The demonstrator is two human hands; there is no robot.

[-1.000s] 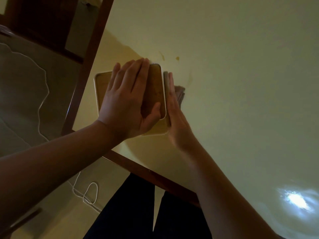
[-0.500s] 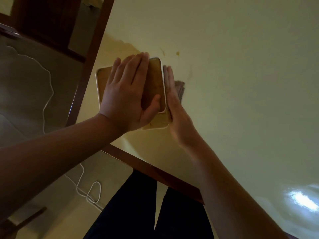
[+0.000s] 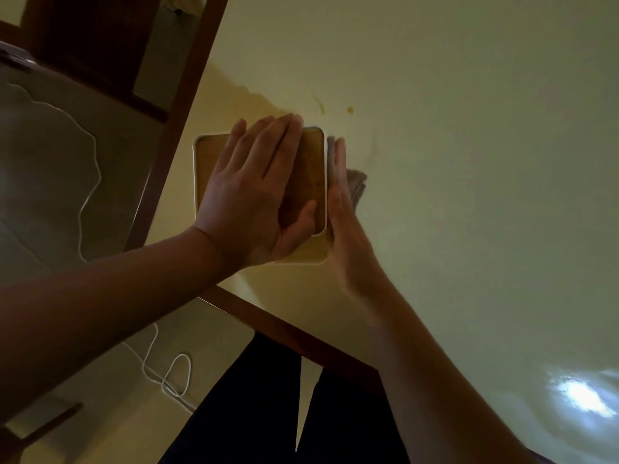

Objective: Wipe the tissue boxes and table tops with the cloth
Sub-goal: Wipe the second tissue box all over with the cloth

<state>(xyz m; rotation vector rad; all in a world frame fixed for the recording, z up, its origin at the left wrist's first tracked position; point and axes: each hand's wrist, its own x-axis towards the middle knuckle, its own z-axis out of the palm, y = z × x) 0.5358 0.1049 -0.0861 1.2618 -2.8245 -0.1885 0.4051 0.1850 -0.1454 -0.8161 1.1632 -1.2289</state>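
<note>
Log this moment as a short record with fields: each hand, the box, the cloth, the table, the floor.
left hand: flat on top of the tissue box, fingers straight
right hand: flat, pressing the cloth against the box's right side
tissue box: brown top with white rim, near the table corner
cloth: dark, bunched between right hand and box; part sticks out to the right
table: yellow top, dark wood edge, small stains beyond the box
floor: a white cable lies on it
</note>
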